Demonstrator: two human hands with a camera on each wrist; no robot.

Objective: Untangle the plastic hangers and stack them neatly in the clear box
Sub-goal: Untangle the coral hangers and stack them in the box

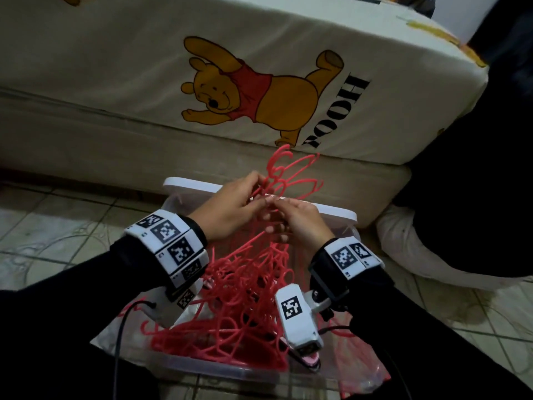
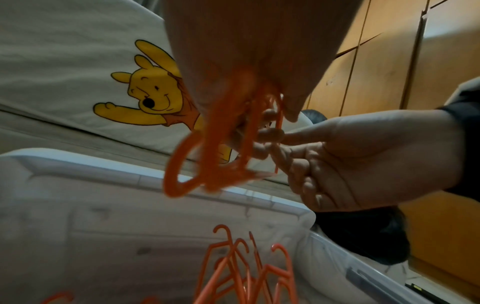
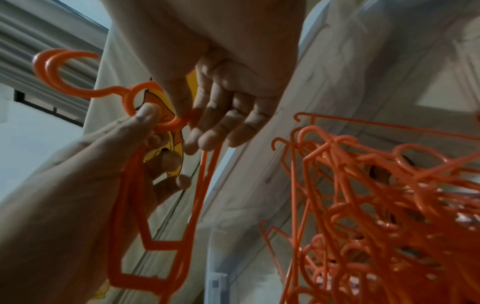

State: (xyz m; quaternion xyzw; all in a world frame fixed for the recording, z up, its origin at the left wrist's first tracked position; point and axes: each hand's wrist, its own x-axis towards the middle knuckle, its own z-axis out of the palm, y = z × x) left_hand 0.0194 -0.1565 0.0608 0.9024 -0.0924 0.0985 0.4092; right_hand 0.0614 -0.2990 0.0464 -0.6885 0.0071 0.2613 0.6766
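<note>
Over the clear box (image 1: 184,183) my left hand (image 1: 245,197) grips a small bundle of red hangers (image 1: 284,171), hooks pointing up toward the bed. My right hand (image 1: 288,209) meets it from the right, thumb and fingers pinching the same bundle at the neck loops. In the right wrist view the right hand (image 3: 228,92) and left hand (image 3: 91,164) both close on the held hangers (image 3: 155,236). A big tangle of hangers (image 1: 245,298) fills the box below, also the tangle (image 3: 389,195). The left wrist view has the held hooks (image 2: 207,144) over the box rim (image 2: 103,170).
A mattress with a cartoon bear sheet (image 1: 259,90) stands just behind the box. Tiled floor (image 1: 57,226) lies to the left. A white cushion (image 1: 409,249) and dark cloth sit at right. A plastic bag (image 1: 360,370) lies under the box's near corner. Wooden wardrobe doors (image 2: 389,61) stand beyond.
</note>
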